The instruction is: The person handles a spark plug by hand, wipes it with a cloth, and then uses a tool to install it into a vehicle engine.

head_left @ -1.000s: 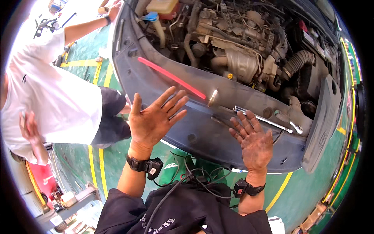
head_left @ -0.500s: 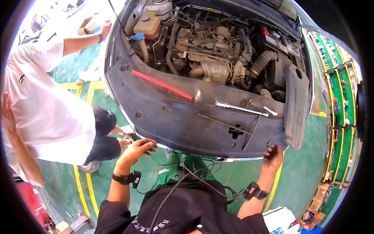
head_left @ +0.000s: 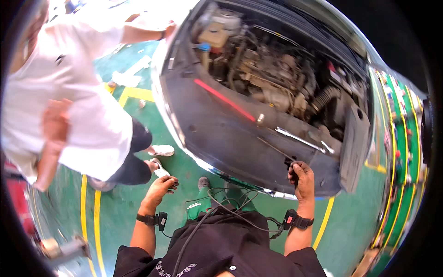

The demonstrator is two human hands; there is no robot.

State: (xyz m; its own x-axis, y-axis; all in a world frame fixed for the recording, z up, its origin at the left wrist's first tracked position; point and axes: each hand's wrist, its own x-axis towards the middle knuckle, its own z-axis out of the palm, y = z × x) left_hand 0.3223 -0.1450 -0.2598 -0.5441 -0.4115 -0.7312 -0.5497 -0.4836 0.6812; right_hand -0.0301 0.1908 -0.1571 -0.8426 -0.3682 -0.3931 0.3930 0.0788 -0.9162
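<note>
My left hand (head_left: 160,189) hangs in the air before the car's front edge, its fingers curled in, and no object shows in it. Over the front right of the dark cover panel (head_left: 212,134), my right hand (head_left: 302,179) has its fingers bent together. One end of a thin dark rod (head_left: 273,147) lies at these fingertips; the hand hides whether they grip it. Beyond the hand, a shiny ratchet handle (head_left: 297,138) rests on the panel. Farther left lies a red bar (head_left: 224,99), with a small metal piece (head_left: 260,119) by its near end.
The open engine bay (head_left: 272,74) lies behind the panel. A black plastic cover (head_left: 356,150) stands at its right. At left, a person in a white shirt (head_left: 87,106) has one hand on the car's side. Cables (head_left: 235,203) hang before my body. Shelving (head_left: 406,152) runs along the right.
My view has shifted, so the car sits farther right. My right hand has moved forward and left over the panel to the rod. The person's near hand has lifted.
</note>
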